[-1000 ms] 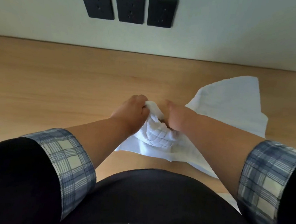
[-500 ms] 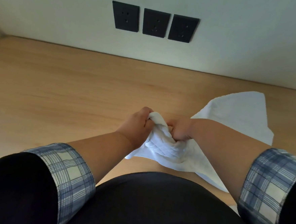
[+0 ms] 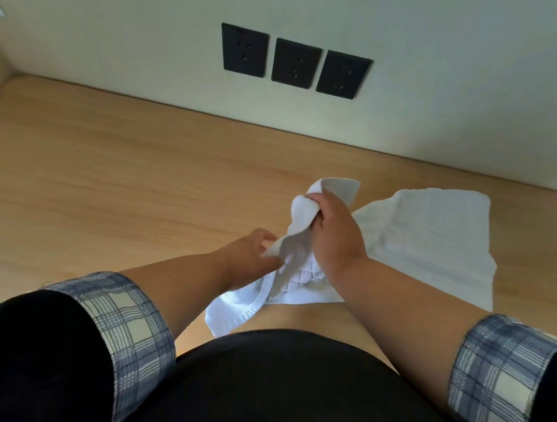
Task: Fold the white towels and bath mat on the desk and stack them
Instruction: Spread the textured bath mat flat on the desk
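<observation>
We are gripping a bunched part of the white towel (image 3: 428,234) in our right hand (image 3: 334,238), above the tabletop (image 3: 107,182); the rest is lying flat at right. Our left hand (image 3: 250,258) is touching the hanging edge; pinching or not, we cannot tell. We are probably spreading it before folding; both corners need finding. Black sockets (image 3: 295,62) are sitting on the wall (image 3: 445,74).

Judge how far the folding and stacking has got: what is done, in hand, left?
Done: nothing; no folded stack shows on the desk. In hand: the right hand grips a bunched white towel, lifted; the left hand is at its lower edge. Left: fold it, fold the second white cloth lying spread, then stack.
</observation>
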The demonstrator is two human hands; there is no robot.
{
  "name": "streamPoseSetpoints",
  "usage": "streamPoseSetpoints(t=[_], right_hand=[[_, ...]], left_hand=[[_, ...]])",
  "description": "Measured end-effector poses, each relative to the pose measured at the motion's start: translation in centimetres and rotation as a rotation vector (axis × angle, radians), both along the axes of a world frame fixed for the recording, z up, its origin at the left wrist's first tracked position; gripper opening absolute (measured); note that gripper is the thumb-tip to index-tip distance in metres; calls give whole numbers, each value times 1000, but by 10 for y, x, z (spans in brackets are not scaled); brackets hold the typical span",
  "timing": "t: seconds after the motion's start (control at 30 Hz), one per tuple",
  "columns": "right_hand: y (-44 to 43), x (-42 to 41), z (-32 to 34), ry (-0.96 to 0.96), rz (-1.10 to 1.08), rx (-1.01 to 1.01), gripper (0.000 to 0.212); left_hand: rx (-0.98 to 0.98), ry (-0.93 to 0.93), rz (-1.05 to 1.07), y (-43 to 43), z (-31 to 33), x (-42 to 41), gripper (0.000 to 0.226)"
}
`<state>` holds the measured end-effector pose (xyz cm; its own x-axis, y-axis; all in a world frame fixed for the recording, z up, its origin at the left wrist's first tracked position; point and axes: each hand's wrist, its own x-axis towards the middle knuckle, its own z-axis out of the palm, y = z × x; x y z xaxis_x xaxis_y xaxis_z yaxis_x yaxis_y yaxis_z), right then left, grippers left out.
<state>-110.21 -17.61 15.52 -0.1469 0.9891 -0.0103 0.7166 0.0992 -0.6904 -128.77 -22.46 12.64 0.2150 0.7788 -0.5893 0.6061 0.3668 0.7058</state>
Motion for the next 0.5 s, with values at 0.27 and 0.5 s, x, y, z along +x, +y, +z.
streamPoseSetpoints(t=[0.27, 0.5], right_hand=[[-22, -18, -2, -176, 450, -24, 54], [-24, -22, -2, -107, 589, -160, 63]], left_hand=[[196, -121, 179, 8, 2, 4, 52], [168, -356, 292, 3, 4, -4, 35]])
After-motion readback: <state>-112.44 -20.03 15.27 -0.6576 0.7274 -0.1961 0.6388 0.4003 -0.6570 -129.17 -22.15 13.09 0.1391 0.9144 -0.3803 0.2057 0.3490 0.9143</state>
